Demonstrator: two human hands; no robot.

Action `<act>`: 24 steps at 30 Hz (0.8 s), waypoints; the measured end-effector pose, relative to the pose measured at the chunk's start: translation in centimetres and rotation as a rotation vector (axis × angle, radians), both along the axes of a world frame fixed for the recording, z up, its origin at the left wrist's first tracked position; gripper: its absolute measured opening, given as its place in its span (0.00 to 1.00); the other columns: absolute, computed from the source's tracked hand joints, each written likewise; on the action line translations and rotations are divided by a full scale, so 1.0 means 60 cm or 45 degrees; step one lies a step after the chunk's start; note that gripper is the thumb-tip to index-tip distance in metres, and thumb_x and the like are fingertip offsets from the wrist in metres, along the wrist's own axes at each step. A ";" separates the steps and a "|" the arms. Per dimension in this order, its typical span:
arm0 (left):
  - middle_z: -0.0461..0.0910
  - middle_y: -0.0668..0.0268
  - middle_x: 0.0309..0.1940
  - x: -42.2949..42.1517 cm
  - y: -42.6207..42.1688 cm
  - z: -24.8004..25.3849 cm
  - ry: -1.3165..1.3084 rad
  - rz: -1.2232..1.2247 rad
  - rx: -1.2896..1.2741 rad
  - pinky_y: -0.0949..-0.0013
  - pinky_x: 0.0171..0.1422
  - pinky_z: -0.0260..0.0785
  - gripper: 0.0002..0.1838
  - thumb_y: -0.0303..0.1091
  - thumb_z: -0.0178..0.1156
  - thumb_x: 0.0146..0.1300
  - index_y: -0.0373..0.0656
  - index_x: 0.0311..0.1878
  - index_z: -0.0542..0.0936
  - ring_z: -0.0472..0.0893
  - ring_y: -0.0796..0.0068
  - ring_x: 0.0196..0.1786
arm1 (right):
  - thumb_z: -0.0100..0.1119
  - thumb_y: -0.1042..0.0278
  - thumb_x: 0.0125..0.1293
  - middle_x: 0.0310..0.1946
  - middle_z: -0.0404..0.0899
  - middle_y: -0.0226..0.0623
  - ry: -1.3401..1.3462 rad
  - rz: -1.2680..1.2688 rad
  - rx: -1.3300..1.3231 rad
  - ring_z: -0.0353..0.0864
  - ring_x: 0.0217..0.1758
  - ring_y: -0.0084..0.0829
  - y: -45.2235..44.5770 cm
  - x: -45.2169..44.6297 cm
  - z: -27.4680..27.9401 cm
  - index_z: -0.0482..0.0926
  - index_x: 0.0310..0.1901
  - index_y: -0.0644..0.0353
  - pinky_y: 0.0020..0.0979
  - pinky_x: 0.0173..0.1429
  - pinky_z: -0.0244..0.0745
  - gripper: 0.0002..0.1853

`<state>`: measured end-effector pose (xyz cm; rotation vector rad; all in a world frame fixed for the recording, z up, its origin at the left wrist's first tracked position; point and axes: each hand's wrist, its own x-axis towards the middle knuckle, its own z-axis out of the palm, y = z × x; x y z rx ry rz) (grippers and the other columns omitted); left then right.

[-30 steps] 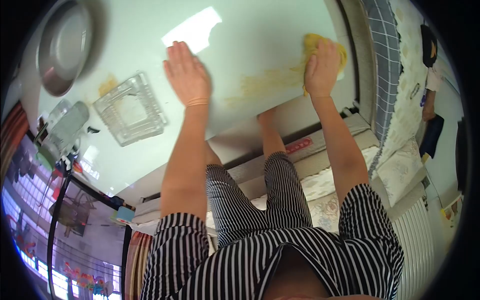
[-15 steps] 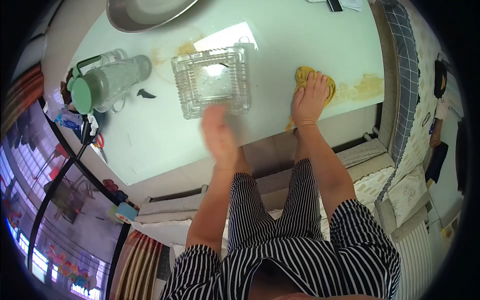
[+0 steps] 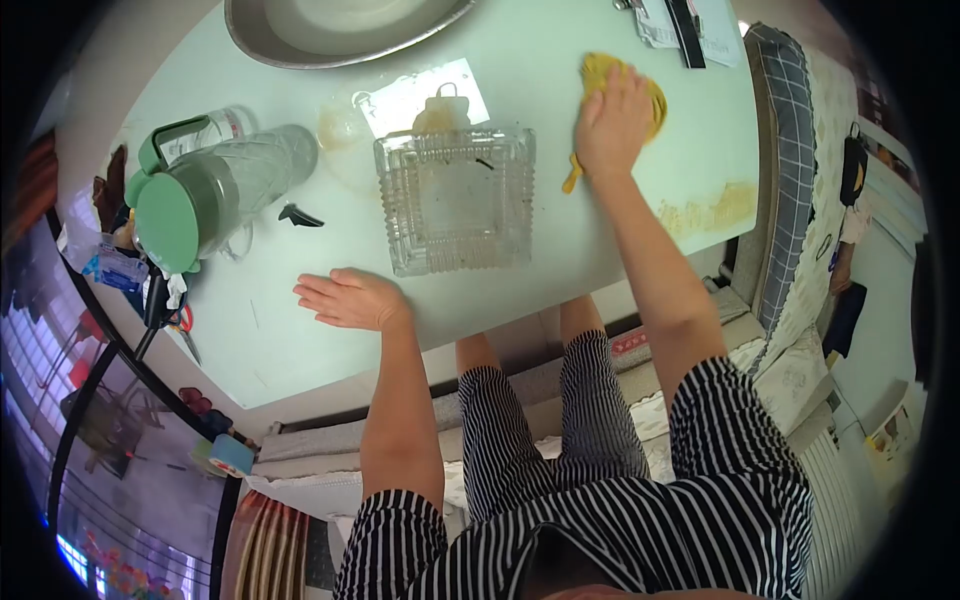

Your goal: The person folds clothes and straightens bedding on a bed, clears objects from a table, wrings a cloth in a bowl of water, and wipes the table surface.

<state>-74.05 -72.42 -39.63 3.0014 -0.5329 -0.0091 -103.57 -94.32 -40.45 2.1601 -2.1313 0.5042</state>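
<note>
My right hand [image 3: 613, 122] presses on a bunched yellow cloth [image 3: 652, 105] near the far right of the glass-topped table [image 3: 560, 250]. Its fingers lie over the cloth, and a tail of the cloth hangs out by the wrist. Palm down, my left hand [image 3: 350, 298] rests at the table's near edge with its fingers stretched out and nothing held. A square ribbed glass dish [image 3: 458, 205] sits between the hands, with a small dark sliver in it. Brownish-yellow smears [image 3: 715, 208] mark the tabletop at the right, nearer than the cloth.
At the left stands a glass pitcher [image 3: 240, 185] with a green lid, near a small black piece [image 3: 300, 216]. A metal basin [image 3: 350, 35] is at the far edge. Papers [image 3: 712, 40] lie at the far right corner, and scissors [image 3: 187, 325] at the left edge.
My right hand has pushed the cloth away across the table, leaving smears behind. My left hand has swung left from the dish onto the tabletop. The view has shifted slightly.
</note>
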 end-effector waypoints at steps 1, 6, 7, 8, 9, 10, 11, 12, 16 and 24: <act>0.52 0.55 0.80 -0.001 -0.002 0.007 0.010 0.012 -0.007 0.47 0.82 0.40 0.31 0.47 0.33 0.78 0.41 0.78 0.57 0.49 0.54 0.82 | 0.49 0.63 0.72 0.70 0.67 0.49 -0.010 0.093 -0.055 0.57 0.78 0.52 -0.046 0.016 -0.008 0.69 0.69 0.62 0.52 0.78 0.51 0.26; 0.53 0.54 0.80 -0.006 -0.005 0.018 0.015 0.023 -0.010 0.48 0.82 0.41 0.31 0.46 0.34 0.78 0.40 0.78 0.58 0.50 0.53 0.82 | 0.48 0.61 0.74 0.71 0.67 0.46 -0.172 0.343 -0.045 0.61 0.76 0.48 -0.227 0.129 0.016 0.72 0.67 0.58 0.48 0.77 0.54 0.23; 0.52 0.54 0.80 -0.005 -0.009 0.021 0.044 0.035 0.000 0.48 0.83 0.40 0.31 0.46 0.33 0.78 0.41 0.78 0.57 0.49 0.54 0.82 | 0.46 0.60 0.76 0.72 0.65 0.49 -0.237 0.333 -0.168 0.59 0.76 0.50 -0.242 0.140 0.012 0.73 0.66 0.59 0.49 0.78 0.53 0.22; 0.51 0.54 0.80 -0.006 -0.010 0.023 0.075 0.047 0.012 0.48 0.83 0.39 0.32 0.46 0.33 0.77 0.41 0.79 0.56 0.47 0.55 0.83 | 0.46 0.60 0.76 0.72 0.65 0.49 -0.239 0.340 -0.165 0.59 0.76 0.50 -0.244 0.143 0.010 0.73 0.66 0.59 0.49 0.78 0.53 0.22; 0.51 0.54 0.80 -0.007 -0.008 0.025 0.075 0.056 0.020 0.48 0.83 0.39 0.32 0.46 0.33 0.77 0.41 0.79 0.56 0.47 0.55 0.83 | 0.48 0.62 0.75 0.70 0.68 0.48 -0.243 0.416 -0.140 0.62 0.75 0.51 -0.243 0.144 0.008 0.74 0.63 0.60 0.49 0.77 0.55 0.20; 0.51 0.54 0.80 -0.007 -0.007 0.025 0.075 0.044 -0.005 0.48 0.83 0.39 0.32 0.46 0.33 0.78 0.41 0.79 0.56 0.47 0.55 0.83 | 0.49 0.63 0.74 0.68 0.71 0.48 -0.244 0.490 -0.117 0.64 0.73 0.52 -0.240 0.144 0.008 0.76 0.61 0.61 0.49 0.75 0.57 0.19; 0.51 0.54 0.80 -0.007 -0.008 0.023 0.073 0.031 -0.037 0.48 0.83 0.39 0.32 0.47 0.33 0.78 0.41 0.78 0.56 0.48 0.55 0.82 | 0.49 0.63 0.74 0.68 0.71 0.48 -0.243 0.496 -0.116 0.64 0.73 0.52 -0.235 0.142 0.013 0.76 0.61 0.61 0.49 0.75 0.57 0.19; 0.51 0.54 0.80 -0.007 -0.010 0.023 0.075 0.035 -0.036 0.48 0.83 0.39 0.32 0.47 0.33 0.78 0.41 0.78 0.56 0.48 0.55 0.82 | 0.50 0.63 0.74 0.66 0.73 0.46 -0.142 0.760 0.099 0.66 0.72 0.51 -0.222 0.137 0.018 0.77 0.60 0.61 0.49 0.74 0.59 0.18; 0.54 0.54 0.79 -0.009 -0.009 0.025 0.036 0.020 -0.064 0.49 0.82 0.41 0.31 0.46 0.33 0.77 0.41 0.77 0.59 0.50 0.53 0.81 | 0.51 0.66 0.72 0.70 0.69 0.37 -0.165 1.393 0.307 0.62 0.75 0.43 -0.150 0.115 0.045 0.72 0.67 0.55 0.47 0.77 0.56 0.23; 0.56 0.52 0.78 -0.009 -0.008 0.016 -0.018 0.002 -0.048 0.48 0.81 0.44 0.31 0.45 0.35 0.76 0.39 0.76 0.61 0.54 0.50 0.80 | 0.48 0.67 0.71 0.69 0.70 0.44 -0.003 0.654 0.450 0.58 0.76 0.55 0.158 -0.150 0.048 0.72 0.65 0.60 0.59 0.76 0.52 0.22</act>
